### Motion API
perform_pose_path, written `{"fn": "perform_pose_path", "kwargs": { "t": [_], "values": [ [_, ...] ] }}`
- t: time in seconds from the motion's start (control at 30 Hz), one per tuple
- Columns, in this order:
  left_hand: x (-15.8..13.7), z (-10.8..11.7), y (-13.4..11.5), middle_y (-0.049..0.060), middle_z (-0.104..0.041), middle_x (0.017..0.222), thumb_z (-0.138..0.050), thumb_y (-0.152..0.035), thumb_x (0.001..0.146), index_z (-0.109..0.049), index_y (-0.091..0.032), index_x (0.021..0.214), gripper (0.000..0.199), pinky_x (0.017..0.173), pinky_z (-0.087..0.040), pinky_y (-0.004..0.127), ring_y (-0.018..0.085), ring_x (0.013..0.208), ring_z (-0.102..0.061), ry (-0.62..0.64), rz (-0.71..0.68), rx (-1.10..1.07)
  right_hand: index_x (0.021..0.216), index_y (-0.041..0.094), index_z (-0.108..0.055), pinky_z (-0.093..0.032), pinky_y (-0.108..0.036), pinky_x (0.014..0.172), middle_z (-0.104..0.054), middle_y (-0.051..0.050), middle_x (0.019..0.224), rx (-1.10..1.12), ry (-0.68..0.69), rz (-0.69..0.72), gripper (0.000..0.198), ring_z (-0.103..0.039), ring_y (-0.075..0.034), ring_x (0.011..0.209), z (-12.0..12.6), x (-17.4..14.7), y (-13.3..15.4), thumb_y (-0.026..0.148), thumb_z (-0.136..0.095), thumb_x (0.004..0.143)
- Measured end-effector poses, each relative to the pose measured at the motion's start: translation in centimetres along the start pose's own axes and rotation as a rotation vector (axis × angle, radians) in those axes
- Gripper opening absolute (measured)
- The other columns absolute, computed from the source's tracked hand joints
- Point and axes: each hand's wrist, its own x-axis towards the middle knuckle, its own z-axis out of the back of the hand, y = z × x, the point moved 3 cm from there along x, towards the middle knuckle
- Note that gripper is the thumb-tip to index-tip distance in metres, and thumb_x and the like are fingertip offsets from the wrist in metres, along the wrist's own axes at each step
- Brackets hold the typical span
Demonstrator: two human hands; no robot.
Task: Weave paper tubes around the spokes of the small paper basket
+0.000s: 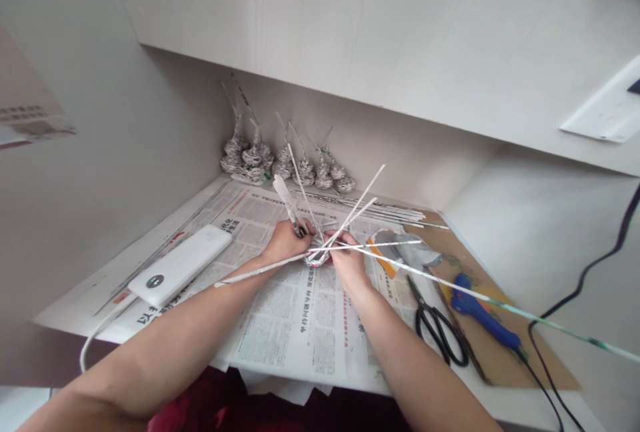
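Note:
A small woven piece of rolled newspaper strips (316, 258) sits between my hands above the newspaper-covered table. Several stiff paper strips (356, 209) spread out from it, and one long strip (440, 281) runs far to the right. My left hand (289, 240) is closed around the left side of the piece, with a bundled paper strip rising beside its thumb. On the right side, my right hand (346, 249) pinches the weave near where the strips cross. The fingertips of both hands are partly hidden behind the strips.
Newspaper sheets (280, 332) cover the table. A white power bank (183, 265) with a cable lies left. Black scissors (437, 325), a blue glue gun (483, 312) and cardboard (520, 352) lie right. Several woven paper gourds (303, 169) stand at the back near loose paper rods (400, 213).

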Motion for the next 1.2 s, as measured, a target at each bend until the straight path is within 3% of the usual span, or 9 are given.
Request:
{"fn": "perform_pose_path", "kwargs": {
  "t": [0.1, 0.3, 0.47, 0.67, 0.83, 1.0, 1.2],
  "values": [
    [-0.1, 0.2, -0.4, 0.001, -0.07, 0.07, -0.057, -0.019, 0.067, -0.07, -0.017, 0.077, 0.016, 0.062, -0.047, 0.024, 0.016, 0.066, -0.063, 0.011, 0.027, 0.002, 0.09, 0.02, -0.064, -0.051, -0.027, 0.059, -0.071, -0.003, 0.082, -0.024, -0.002, 0.051, 0.027, -0.065, -0.018, 0.069, 0.1, 0.1, -0.6, 0.033, -0.065, 0.067],
    [-0.1, 0.4, -0.4, 0.002, -0.07, 0.072, -0.065, -0.036, 0.07, -0.07, -0.018, 0.078, 0.02, 0.065, -0.047, 0.027, 0.018, 0.068, -0.064, 0.02, 0.031, 0.007, 0.09, 0.021, -0.063, -0.051, -0.026, 0.055, -0.069, 0.0, 0.075, 0.083, -0.028, 0.004, 0.025, -0.064, -0.016, 0.061, -0.1, 0.1, -1.5, 0.029, -0.064, 0.066],
    [-0.1, -0.1, -0.1, 0.002, -0.07, 0.075, -0.063, -0.03, 0.072, -0.069, -0.018, 0.079, 0.015, 0.072, -0.047, 0.027, 0.018, 0.074, -0.064, 0.024, -0.006, -0.05, 0.089, 0.022, -0.064, -0.051, -0.027, 0.064, -0.069, 0.001, 0.076, 0.047, -0.025, 0.039, 0.022, -0.065, -0.017, 0.068, -0.1, 0.2, -1.8, 0.023, -0.06, 0.067],
    [-0.3, -0.4, -0.2, 0.001, -0.068, 0.076, -0.056, -0.026, 0.077, -0.064, -0.017, 0.081, 0.012, 0.072, -0.046, 0.027, 0.017, 0.074, -0.062, 0.032, -0.054, -0.051, 0.087, 0.021, -0.064, -0.05, -0.027, 0.062, -0.068, 0.0, 0.075, 0.03, -0.016, 0.041, 0.021, -0.063, -0.017, 0.066, -0.1, 0.1, -1.7, 0.024, -0.061, 0.067],
    [-0.2, -0.4, 0.1, 0.002, -0.069, 0.076, -0.06, -0.027, 0.074, -0.067, -0.017, 0.083, 0.015, 0.07, -0.047, 0.027, 0.018, 0.073, -0.064, 0.065, 0.002, -0.087, 0.084, 0.021, -0.063, -0.051, -0.027, 0.06, -0.068, 0.0, 0.073, 0.046, -0.031, 0.005, 0.019, -0.063, -0.017, 0.064, -0.3, -0.2, -1.1, 0.023, -0.06, 0.065],
    [-0.2, -0.6, -0.1, 0.005, -0.073, 0.079, -0.065, -0.025, 0.069, -0.071, -0.016, 0.083, 0.018, 0.074, -0.05, 0.029, 0.02, 0.077, -0.067, 0.139, 0.07, -0.18, 0.085, 0.021, -0.063, -0.051, -0.027, 0.062, -0.069, 0.0, 0.074, -0.041, -0.048, 0.055, 0.018, -0.063, -0.016, 0.066, -0.2, -0.4, -0.9, 0.026, -0.061, 0.067],
    [0.1, -0.6, 0.6, 0.005, -0.072, 0.074, -0.069, -0.023, 0.064, -0.07, -0.015, 0.077, 0.015, 0.071, -0.05, 0.03, 0.02, 0.072, -0.066, 0.078, 0.133, -0.267, 0.09, 0.021, -0.061, -0.051, -0.027, 0.06, -0.068, 0.0, 0.076, -0.039, -0.034, 0.107, 0.02, -0.063, -0.016, 0.066, -0.6, -0.9, 0.1, 0.025, -0.06, 0.07]
  ]
}}
